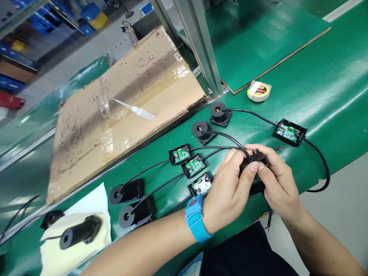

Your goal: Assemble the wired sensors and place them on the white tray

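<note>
Both my hands grip one small black plastic box [258,158] with a green circuit board inside, mostly covered by my fingers. My left hand [230,184], with a blue strap on its wrist, is closed around its left side. Closed on the right side is my right hand [277,180]; both thumbs press near the top edge. A black cable [230,138] runs from the box to a round black housing [201,130]. Left of my hands lie open boxes with circuit boards [194,165], wired to black cylindrical housings [135,212]. Another open box [291,132] rests to the right.
A cardboard sheet [161,76] with a white plastic dropper [142,112] covers the back left. A metal post [198,46] rises behind the work. A tape roll [258,91] sits on the green mat [330,84]. One cylinder [77,232] lies on paper at the left.
</note>
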